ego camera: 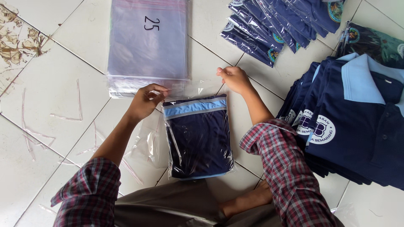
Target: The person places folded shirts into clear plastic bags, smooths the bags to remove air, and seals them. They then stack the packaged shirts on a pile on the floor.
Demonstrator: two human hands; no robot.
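- White floor tiles (59, 84) lay under everything, with bare room left of the left hand.
- Folded navy shirts (357, 122) were stacked just right of the right forearm, crowding that side.
- Empty clear bags (147, 42) sat in a pile just beyond both hands.
- One bagged navy garment (198, 134) lay between the hands, its open end toward the pile.
- Left hand (145, 101) and right hand (233, 79) each pinched a corner of the bag's mouth; the slick film could probably slip or crease.

A folded navy garment (198, 134) (light-blue trim uppermost) lies flat inside a clear bag (185, 151).
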